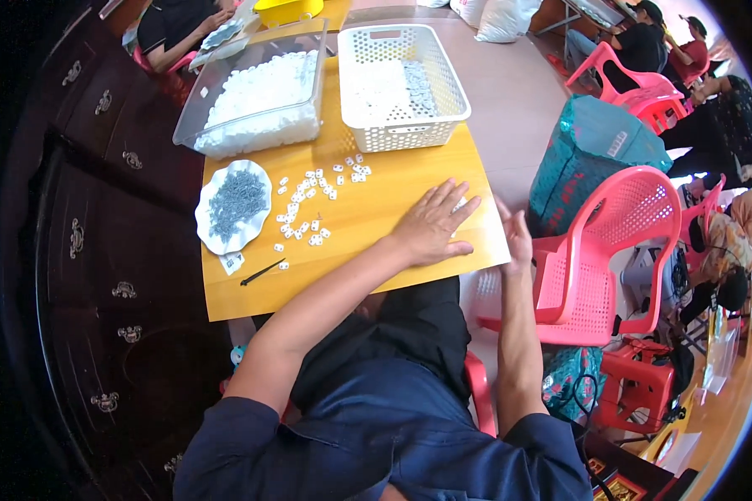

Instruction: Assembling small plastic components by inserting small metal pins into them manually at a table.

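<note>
My left hand (433, 225) lies flat on the right part of the yellow table (368, 250), fingers spread. A small pale bit shows between its fingers; I cannot make out what it is. My right hand (515, 235) is just off the table's right edge, palm turned up, fingers loosely apart and nothing visible in it. Left of my left hand, small white plastic pieces (299, 200) with dark dots are scattered. Beyond them a scalloped white dish (213, 242) holds a heap of small grey screw-like parts (239, 203). A thin black tool (261, 273) lies near the front edge.
A clear bin (188, 125) full of white pieces and a white perforated basket (405, 138) with white and grey pieces stand at the far side. Red plastic chairs (627, 209) and a teal bag (589, 159) are at right. Dark drawers (92, 242) line the left. Other people sit farther off.
</note>
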`<state>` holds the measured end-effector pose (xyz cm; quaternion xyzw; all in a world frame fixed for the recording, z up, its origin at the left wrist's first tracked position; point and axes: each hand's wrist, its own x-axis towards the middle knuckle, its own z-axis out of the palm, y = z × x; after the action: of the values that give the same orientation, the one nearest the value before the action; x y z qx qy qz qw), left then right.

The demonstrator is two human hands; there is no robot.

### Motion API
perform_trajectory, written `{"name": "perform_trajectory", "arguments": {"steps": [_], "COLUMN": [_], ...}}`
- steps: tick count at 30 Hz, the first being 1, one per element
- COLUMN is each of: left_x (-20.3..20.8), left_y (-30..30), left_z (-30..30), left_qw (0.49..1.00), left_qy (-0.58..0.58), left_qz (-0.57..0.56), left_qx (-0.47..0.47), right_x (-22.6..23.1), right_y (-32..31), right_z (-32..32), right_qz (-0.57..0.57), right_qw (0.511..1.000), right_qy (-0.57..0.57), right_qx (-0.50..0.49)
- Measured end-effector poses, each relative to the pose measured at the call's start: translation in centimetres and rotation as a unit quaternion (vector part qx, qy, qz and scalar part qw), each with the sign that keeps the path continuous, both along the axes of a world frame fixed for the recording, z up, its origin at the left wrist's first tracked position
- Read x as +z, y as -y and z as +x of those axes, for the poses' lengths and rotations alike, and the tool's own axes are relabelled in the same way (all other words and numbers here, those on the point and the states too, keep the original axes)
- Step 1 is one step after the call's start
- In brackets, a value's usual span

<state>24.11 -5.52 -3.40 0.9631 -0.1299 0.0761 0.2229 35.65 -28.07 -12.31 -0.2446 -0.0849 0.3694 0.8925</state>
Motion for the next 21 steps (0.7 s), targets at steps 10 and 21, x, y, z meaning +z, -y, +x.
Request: {"name": "perform_trajectory", "arguments": {"steps": [10,21], "left_x": [-1.7,-2.9], "left_y": [0.9,1.5], "left_z": [-2.0,-6.2], "left_qw": [0.995,0.983], "left_qy": [0.038,0.118], "left_qz": [-0.027,-0.064], "left_qx": [-0.086,-0.125], "right_x": [-1.2,-0.4], "right_y": [-0.9,-3.1], "right_z": [-11.5,-13.0], "right_qz": [0.052,0.061], "right_qw": [0.95,0.926], "right_qy": [-0.277,-0.279], "right_qx": [0.133,0.248]}}
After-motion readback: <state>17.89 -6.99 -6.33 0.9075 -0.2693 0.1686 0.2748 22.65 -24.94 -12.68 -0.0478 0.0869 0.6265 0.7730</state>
